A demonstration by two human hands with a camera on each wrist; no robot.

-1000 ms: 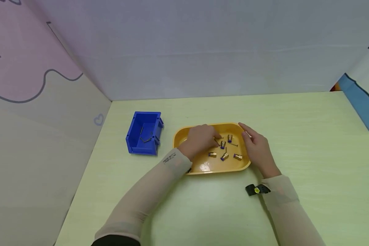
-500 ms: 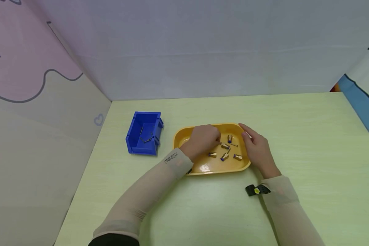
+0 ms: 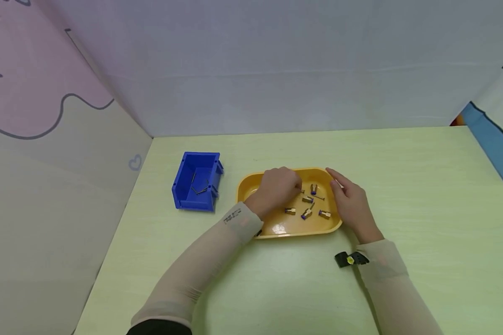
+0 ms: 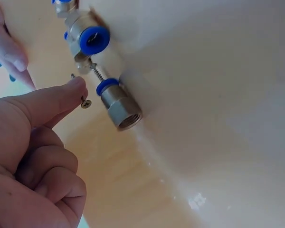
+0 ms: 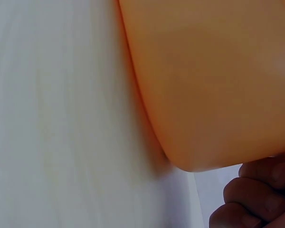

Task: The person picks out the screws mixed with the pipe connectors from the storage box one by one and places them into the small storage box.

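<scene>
In the head view, my left hand (image 3: 276,190) is down inside the yellow tray (image 3: 291,229). Its thumb and forefinger pinch a small screw (image 4: 86,103), whose cross-slotted head shows below the fingertips in the left wrist view; the other fingers are curled in. Close by lies a brass fitting (image 4: 121,107) with a blue collar, and a second screw (image 4: 99,73) sits right at that collar. Several more fittings (image 3: 324,214) and a loose screw (image 3: 318,197) are spread over the tray's right half. My right hand (image 3: 353,207) holds the tray's right end, thumb at the rim.
Left of the tray stands a blue open-front bin (image 3: 196,204) with several screws (image 3: 200,190) on its floor. Both rest on a pale table (image 3: 276,288) backed by a light wall (image 3: 293,83). Patterned panels flank it on either side.
My left fingers have drawn in and now pinch a screw. One fitting near them has turned and slid slightly towards the tray's front. My right hand stays on the tray.
</scene>
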